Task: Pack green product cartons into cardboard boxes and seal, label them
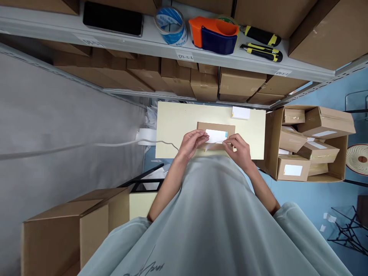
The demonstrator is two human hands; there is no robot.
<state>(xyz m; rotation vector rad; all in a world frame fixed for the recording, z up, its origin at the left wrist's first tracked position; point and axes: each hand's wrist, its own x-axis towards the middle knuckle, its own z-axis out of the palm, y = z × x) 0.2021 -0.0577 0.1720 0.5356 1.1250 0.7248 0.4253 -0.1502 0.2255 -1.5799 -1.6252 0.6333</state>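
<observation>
A small brown cardboard box (215, 125) lies on the pale yellow table in front of me. Above it is a white label (215, 135) with a blue patch at its right end. My left hand (192, 142) has its fingers closed at the label's left end. At the lower right corner, my right hand (239, 150) pinches the edge, thumb against forefinger. A thin whitish strip (210, 146) hangs under the label; whether it is part of the label I cannot tell.
On the table (175, 119) lies a stack of white labels (240, 113). The shelf above holds a phone (113, 19), blue tape roll (171, 26), orange tape dispenser (214, 34) and utility knives (261, 51). A carton of boxes (271, 145) stands right; a white cable (123, 143) crosses left.
</observation>
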